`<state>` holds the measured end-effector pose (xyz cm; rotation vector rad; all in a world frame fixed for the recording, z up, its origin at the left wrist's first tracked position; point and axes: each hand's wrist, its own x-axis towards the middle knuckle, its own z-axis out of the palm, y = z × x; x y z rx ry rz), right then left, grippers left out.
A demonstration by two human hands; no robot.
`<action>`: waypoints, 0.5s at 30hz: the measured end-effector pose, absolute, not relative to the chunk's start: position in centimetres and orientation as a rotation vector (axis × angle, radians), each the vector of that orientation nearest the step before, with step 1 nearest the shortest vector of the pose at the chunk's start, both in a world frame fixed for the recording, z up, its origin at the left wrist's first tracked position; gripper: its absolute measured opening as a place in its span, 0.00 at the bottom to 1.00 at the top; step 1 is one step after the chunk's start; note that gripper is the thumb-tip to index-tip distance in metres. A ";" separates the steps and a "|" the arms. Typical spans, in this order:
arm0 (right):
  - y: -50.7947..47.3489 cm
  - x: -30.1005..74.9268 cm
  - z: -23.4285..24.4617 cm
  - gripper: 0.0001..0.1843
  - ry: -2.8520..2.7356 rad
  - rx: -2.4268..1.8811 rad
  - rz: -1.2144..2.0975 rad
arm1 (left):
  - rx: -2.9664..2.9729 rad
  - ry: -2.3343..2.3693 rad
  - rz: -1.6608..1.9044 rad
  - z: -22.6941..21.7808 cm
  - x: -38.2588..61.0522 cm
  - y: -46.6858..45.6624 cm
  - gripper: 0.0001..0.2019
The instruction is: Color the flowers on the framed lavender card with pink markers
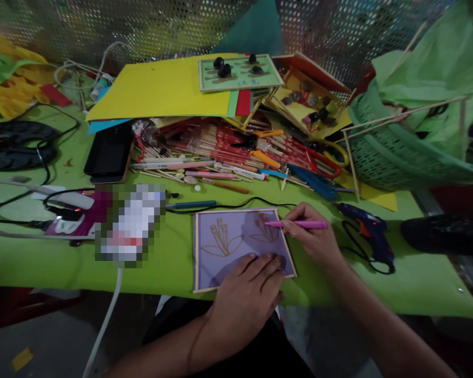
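A purple card (228, 273) edged with thin wooden sticks lies near the table's front edge. On it are two drawn flower clusters, a larger one on the left and one at the upper right. My right hand (309, 231) pinches a pink marker pen (313, 224), its tip at the right-hand flowers. My left hand (254, 289) lies flat over the card's lower right part, fingers stretched out, covering that corner. Just above the card rests a teal pen (193, 205).
A glue gun (372, 231) lies to the right, beside a dark cylinder (437, 233). To the left are a phone (132, 226) on a cable and a power strip (74, 215). Behind are sticks, pens, scissors (327, 160), yellow sheets (169, 89) and a green basket (390, 142).
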<state>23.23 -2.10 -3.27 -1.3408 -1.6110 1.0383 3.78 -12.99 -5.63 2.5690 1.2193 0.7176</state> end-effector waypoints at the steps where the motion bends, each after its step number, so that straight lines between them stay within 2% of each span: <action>1: -2.1 23.2 -3.3 0.11 -1.605 -1.334 1.051 | 2.568 1.221 0.718 -5.6 3.8 -13.0 0.15; 15: -2.2 22.9 -3.2 0.11 -1.679 -1.321 1.095 | 2.545 1.219 0.739 -5.7 3.8 -13.1 0.15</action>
